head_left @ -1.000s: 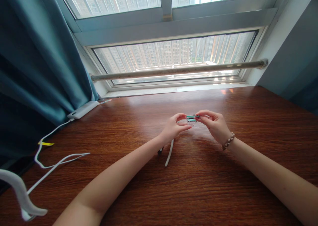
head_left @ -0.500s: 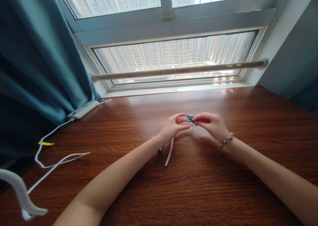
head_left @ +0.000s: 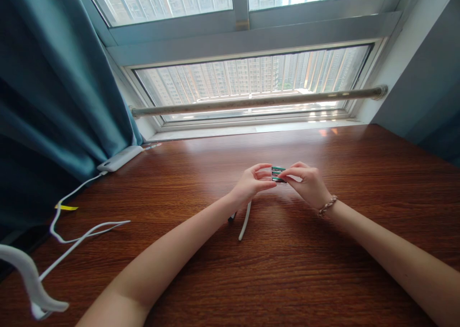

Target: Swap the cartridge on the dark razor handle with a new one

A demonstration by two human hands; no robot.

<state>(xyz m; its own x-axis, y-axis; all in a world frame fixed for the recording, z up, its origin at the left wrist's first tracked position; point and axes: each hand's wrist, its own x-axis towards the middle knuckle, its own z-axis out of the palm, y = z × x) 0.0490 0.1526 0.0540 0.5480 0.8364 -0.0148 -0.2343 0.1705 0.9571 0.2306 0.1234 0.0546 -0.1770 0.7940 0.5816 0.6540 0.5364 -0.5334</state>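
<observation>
My left hand (head_left: 254, 181) is closed, thumb and fingers gripping the left side of a small battery holder (head_left: 275, 172), as it looks. Green batteries (head_left: 278, 168) lie across it in parallel rows. The fingertips of my right hand (head_left: 305, 181) are pinched against the right part of the rows, on one of the batteries, and partly cover it. The holder is held just above the brown wooden table (head_left: 305, 264). Below my left wrist lie a white curved stick-like piece (head_left: 245, 224) and a dark object (head_left: 232, 218), mostly hidden by the forearm.
A white power strip or adapter (head_left: 120, 158) lies at the table's back left, by the blue curtain (head_left: 72, 68). Its white cable (head_left: 77, 238) loops over the left side, near a yellow strip (head_left: 67, 208). A curved white stand (head_left: 34, 279) is front left. Behind is a window with a rail (head_left: 251, 103).
The tilted battery in my right fingers now lies level, in line with the other green ones. My right hand has shifted slightly; my left hand stays nearly still.
</observation>
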